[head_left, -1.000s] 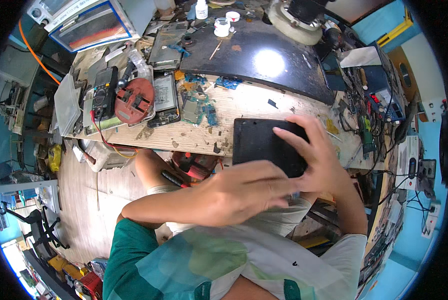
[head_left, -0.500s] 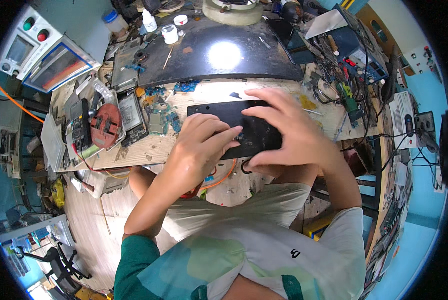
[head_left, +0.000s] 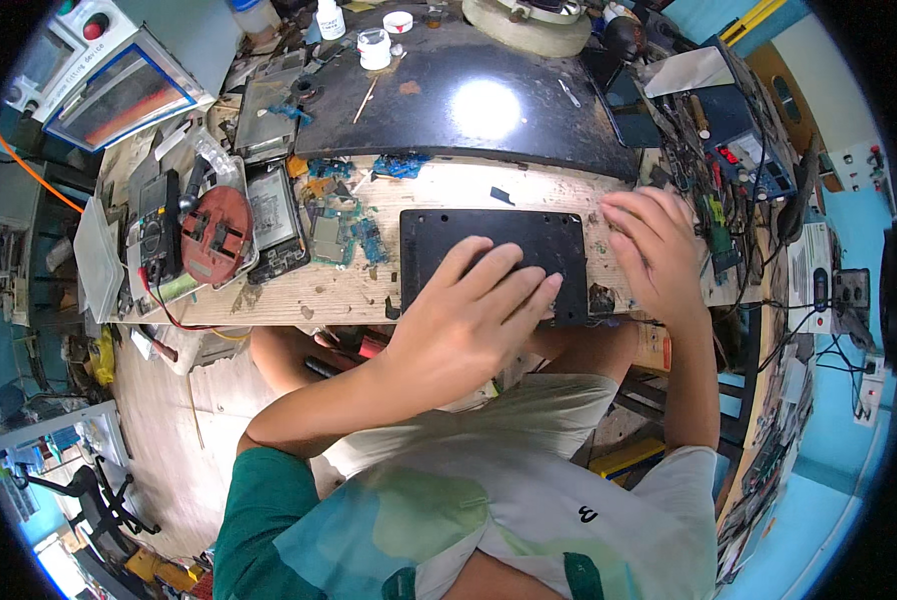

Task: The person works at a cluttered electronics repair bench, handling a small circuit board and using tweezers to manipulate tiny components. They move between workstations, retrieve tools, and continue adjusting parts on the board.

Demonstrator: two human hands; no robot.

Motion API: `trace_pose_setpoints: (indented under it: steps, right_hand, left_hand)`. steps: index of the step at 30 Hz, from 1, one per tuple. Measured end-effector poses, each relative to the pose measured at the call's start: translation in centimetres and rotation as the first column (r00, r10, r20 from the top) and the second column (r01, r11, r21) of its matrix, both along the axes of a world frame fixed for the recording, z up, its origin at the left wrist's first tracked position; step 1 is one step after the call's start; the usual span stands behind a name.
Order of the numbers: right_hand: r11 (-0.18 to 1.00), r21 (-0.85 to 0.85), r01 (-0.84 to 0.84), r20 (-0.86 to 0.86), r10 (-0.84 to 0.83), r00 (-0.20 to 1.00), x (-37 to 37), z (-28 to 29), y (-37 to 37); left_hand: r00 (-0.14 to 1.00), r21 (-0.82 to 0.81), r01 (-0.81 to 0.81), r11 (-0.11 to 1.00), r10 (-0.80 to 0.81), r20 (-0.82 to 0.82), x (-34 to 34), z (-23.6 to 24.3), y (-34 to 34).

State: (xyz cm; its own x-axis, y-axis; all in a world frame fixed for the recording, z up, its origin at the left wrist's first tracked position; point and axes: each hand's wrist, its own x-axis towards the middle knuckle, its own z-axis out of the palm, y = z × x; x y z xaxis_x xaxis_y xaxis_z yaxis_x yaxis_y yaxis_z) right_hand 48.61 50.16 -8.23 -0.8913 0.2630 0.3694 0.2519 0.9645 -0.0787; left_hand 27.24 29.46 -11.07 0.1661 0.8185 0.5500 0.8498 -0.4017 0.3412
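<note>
A black rectangular panel (head_left: 534, 238) lies at the near edge of a cluttered wooden surface (head_left: 354, 292), the left hand (head_left: 472, 325) over it, its grip too hidden to tell. The right hand (head_left: 661, 258) hovers just beside, grip loosely parted. Behind spreads a dark mat (head_left: 424, 105) bearing a white jar (head_left: 374, 52); a blue wall (head_left: 854, 235) rises at right.

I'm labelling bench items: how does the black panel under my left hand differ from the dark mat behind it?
The black panel is much smaller than the dark mat. Your left hand lies over the panel; neither hand touches the mat. A bright spot of light falls on the mat, not the panel. Both are dark.
</note>
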Motion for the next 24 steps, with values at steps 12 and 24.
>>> trace_pose_setpoints:
  steps: [12,24]
  right_hand:
    - [0.977,-0.201,-0.071,-0.104,0.050,0.993,1.3,-2.2,-6.4]
    - [0.977,-0.213,-0.019,-0.261,-0.038,0.965,1.4,-2.6,-6.8]
  left_hand:
    - [0.988,-0.008,-0.086,0.996,0.086,0.125,-0.5,-0.4,0.2]
    - [0.975,0.014,-0.180,0.984,0.176,0.138,0.1,-0.3,0.7]
